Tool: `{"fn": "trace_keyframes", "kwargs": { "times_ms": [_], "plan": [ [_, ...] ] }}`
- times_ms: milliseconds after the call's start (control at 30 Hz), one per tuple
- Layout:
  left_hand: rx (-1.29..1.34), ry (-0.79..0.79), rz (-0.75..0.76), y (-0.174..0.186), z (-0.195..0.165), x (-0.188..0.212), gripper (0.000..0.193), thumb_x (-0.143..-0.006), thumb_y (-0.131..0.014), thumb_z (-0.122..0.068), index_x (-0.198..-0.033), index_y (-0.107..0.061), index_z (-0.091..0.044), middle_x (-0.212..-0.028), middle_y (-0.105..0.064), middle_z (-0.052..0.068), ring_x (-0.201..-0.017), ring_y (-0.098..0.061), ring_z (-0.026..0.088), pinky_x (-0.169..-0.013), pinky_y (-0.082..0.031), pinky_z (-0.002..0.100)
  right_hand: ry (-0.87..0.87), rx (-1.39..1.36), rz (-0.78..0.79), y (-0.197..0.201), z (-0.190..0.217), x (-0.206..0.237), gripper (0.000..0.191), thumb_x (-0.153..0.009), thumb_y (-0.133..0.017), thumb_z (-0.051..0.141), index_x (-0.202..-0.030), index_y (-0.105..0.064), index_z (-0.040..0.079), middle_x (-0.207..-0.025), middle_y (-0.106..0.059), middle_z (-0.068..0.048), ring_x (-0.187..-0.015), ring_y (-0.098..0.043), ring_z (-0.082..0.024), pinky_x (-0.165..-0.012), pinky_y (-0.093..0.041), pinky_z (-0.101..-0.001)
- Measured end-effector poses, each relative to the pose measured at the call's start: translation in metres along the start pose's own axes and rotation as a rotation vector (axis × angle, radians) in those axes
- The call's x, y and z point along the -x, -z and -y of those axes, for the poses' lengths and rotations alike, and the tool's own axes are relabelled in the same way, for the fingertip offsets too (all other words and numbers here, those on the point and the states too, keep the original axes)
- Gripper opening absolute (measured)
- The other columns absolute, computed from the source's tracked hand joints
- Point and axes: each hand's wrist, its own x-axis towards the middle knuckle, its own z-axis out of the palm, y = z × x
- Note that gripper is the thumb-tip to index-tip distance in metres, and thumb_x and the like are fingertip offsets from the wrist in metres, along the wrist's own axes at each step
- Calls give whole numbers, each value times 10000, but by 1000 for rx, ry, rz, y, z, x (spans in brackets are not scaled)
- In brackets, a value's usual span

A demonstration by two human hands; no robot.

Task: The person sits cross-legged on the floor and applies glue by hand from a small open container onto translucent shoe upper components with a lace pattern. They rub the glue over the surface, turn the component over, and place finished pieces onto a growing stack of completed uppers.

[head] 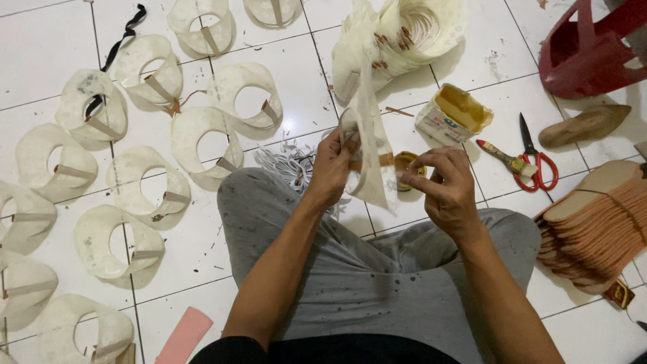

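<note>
- The person's grey, paint-flecked trouser legs (377, 269) fill the near edge of the view, crossed on the white tiled floor (54, 61), with both bare forearms rising from them.
- The left hand (331, 168) pinches a cream, curved shoe-upper piece with a tan strap across it (372, 155); thumb and fingers are pressed together on its left edge, holding it upright above the knees.
- The right hand (441, 185) has its thumb and forefinger closed together at the piece's right side, by the tan strap; whether they grasp the strap or only touch it cannot be told.
- Just behind the right hand's fingers a small round tin of brownish glue (408, 164) sits on the floor.
- Farther back stands an opened cream-and-yellow glue can (453, 114), and beside it to the right lie a wooden-handled brush (499, 156) and red-handled scissors (536, 158).
- A stack of cream upper pieces (404, 40) leans behind the held piece.
- To the left, many finished cream uppers with tan straps (195, 141) are spread out singly across the tiles.
- At the right edge lie a bundle of tan insoles tied with a band (593, 229), a wooden shoe last (583, 125) and a red plastic stool (593, 47).
- A pink strip (183, 336) lies near the left knee.
</note>
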Motion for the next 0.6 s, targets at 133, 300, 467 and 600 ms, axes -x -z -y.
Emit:
{"fn": "trace_keyframes", "kwargs": {
  "times_ms": [133,300,467,600],
  "plan": [
    [-95,60,4,-2,-10,1,397,-909,-698,-76,-1282,-574,-16,-1004,-687,21,-857,-634,89,-736,-568,265,-198,-99,-55,-18,-37,24,580,-793,-517,-222,-1110,-774,190,-1160,-626,-63,-1150,-613,-264,-982,-546,-423],
    [-271,34,9,-3,-8,2,380,-950,-710,-93,-1290,-606,40,-960,-675,55,-806,-598,100,-666,-529,263,-418,230,334,-72,-96,48,561,-677,-619,-133,-1147,-783,125,-1358,-492,-246,-1258,-454,-428,-988,-459,-486],
    [-141,141,-143,9,4,-5,270,-965,-723,-124,-1172,-705,48,-884,-664,39,-738,-563,100,-613,-471,269,-375,408,561,-90,-112,60,538,-686,-664,-66,-1127,-808,205,-1558,-402,-233,-1404,-384,-468,-984,-436,-540],
    [-48,121,-141,21,13,-11,263,-1017,-715,-163,-1155,-713,61,-887,-651,22,-761,-564,78,-655,-469,245,-519,350,657,-58,-89,53,316,-785,-638,-44,-970,-810,146,-1417,-598,-124,-1303,-556,-350,-1083,-471,-460]
  ]
}}
